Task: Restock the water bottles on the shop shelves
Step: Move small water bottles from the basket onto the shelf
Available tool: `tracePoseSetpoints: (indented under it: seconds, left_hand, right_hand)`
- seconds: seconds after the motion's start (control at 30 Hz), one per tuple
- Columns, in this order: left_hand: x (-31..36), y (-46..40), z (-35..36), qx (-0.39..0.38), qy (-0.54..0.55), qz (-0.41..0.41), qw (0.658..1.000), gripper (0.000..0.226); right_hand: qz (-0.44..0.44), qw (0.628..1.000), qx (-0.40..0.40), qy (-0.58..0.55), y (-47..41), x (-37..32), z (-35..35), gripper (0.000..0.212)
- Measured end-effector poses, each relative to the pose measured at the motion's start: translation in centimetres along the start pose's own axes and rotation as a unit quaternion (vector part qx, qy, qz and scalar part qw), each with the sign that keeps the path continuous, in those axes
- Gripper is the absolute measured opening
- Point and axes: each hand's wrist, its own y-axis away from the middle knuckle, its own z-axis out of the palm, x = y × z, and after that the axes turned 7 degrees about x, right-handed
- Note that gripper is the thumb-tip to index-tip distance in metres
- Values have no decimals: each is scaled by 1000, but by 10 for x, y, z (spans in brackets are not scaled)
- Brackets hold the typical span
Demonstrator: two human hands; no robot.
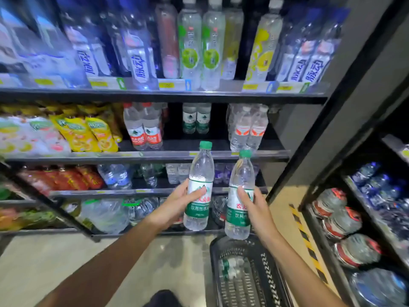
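The left hand (177, 204) is closed around the label band of one green-capped bottle (200, 189), the right hand (254, 207) around a second bottle (240, 196) just beside it – both full, probably heavy, thin-walled and smooth, so the middle grip seems safest.

This was a shop: black shelves (163, 94) carried rows of bottles (141, 127) and snack bags (88, 134), with price tags (106, 83) along the edges (yellow and green), and a basket (245, 275) stood on the floor (66, 262).
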Motion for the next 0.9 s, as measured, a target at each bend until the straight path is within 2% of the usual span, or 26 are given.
tracePoseSetpoints:
  seconds: [0.2,0.33,0.4,0.6,0.9]
  left_hand:
    - [23,-7,-80,36,-14,53,998,51]
    - [35,-10,-127,63,-9,69,996,51]
    - [39,-13,-143,81,1,79,994,52]
    - [47,-20,-167,95,-25,92,991,58]
    - [54,-39,-167,95,-46,111,988,69]
  right_hand:
    - [-38,999,-23,22,-21,-26,80,49]
    - [-54,998,-26,33,-32,-37,127,32]
    - [-54,998,-31,32,-36,-40,143,32]
    - [-55,997,-38,39,-49,-42,161,42]
    - [-51,998,-33,25,-75,-35,168,49]
